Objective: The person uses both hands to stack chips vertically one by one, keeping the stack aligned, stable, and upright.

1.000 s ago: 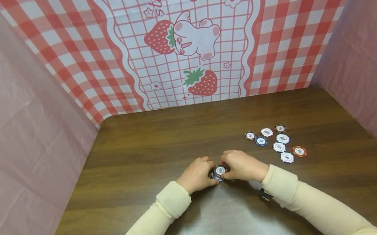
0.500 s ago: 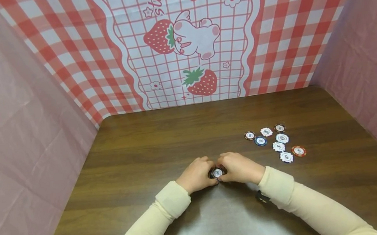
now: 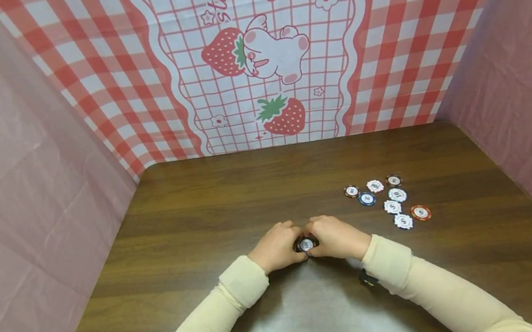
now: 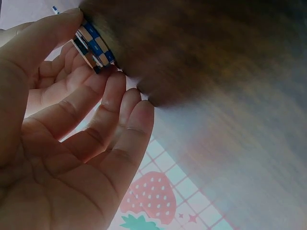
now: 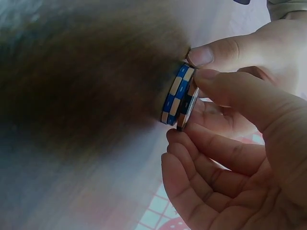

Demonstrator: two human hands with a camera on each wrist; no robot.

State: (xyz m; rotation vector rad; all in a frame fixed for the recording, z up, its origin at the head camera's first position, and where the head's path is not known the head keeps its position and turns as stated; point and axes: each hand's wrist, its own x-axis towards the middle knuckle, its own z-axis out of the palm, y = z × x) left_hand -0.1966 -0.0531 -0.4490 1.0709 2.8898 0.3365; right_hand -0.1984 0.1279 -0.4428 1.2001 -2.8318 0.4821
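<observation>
Near the middle of the table, both hands meet around a small stack of poker chips. Two blue-and-cream chips [image 5: 173, 98] form the bottom, seen edge-on in the wrist views. On top lies a black-and-cream chip [image 3: 307, 244] with a white numbered centre. My left hand [image 3: 280, 246] holds the stack from the left, thumb on the near side and fingers on the far side. From the right, my right hand [image 3: 337, 237] pinches the black chip between thumb and index finger. Its other fingers curve loosely beside the stack in the right wrist view.
Several loose poker chips lie spread on the right of the wooden table [image 3: 210, 195], among them a blue chip [image 3: 367, 198], a red chip [image 3: 421, 213] and a white chip [image 3: 403, 221]. A checked strawberry cloth [image 3: 278, 65] hangs behind; pink cloth walls [image 3: 514, 74] flank both sides.
My right hand has shifted slightly left, bringing the black chip more squarely over the blue ones. The left hand stays in place, and the last half second shows hardly any movement.
</observation>
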